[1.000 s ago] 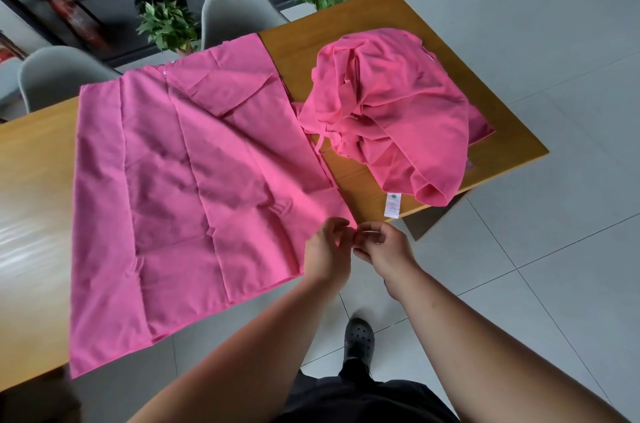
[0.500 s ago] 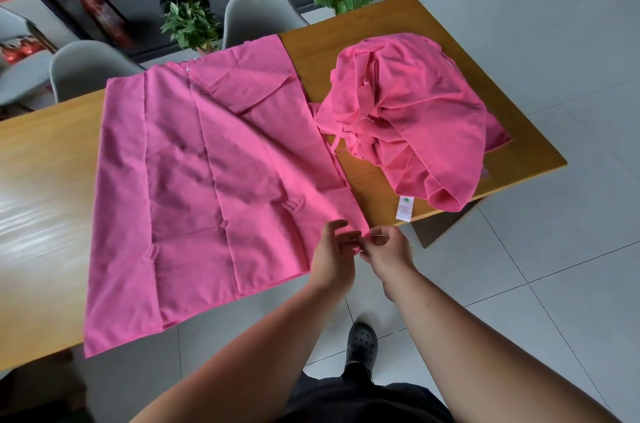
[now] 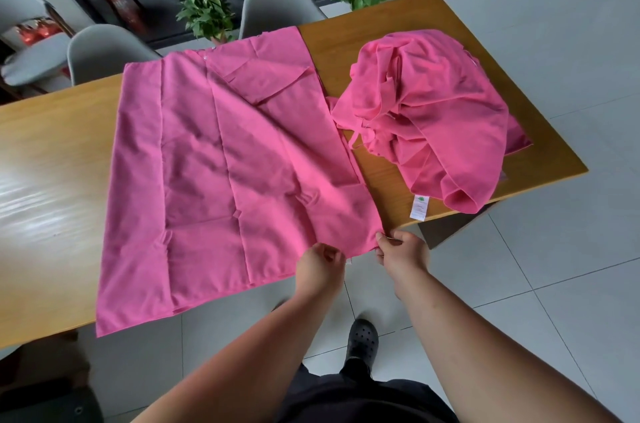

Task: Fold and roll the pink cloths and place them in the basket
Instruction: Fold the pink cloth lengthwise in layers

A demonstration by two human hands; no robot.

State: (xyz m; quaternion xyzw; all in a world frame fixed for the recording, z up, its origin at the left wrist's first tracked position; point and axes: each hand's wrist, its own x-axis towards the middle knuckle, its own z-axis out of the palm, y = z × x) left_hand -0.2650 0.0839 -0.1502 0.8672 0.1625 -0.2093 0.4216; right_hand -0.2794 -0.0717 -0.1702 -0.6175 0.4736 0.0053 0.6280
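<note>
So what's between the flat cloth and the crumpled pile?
A wedge of bare table, seen from the head view. Midway the pile almost reaches the flat cloth, and a thin pink loop lies in the gap.

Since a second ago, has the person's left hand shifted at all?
Yes. The left hand slid leftward along the near hem of the spread cloth, away from the white label.

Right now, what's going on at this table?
A person stands at the long wooden table, left hand and right hand both pinching the near corner of a large pink cloth spread flat on it. A second pink cloth lies crumpled in a heap at the right end. No basket is in view.
</note>
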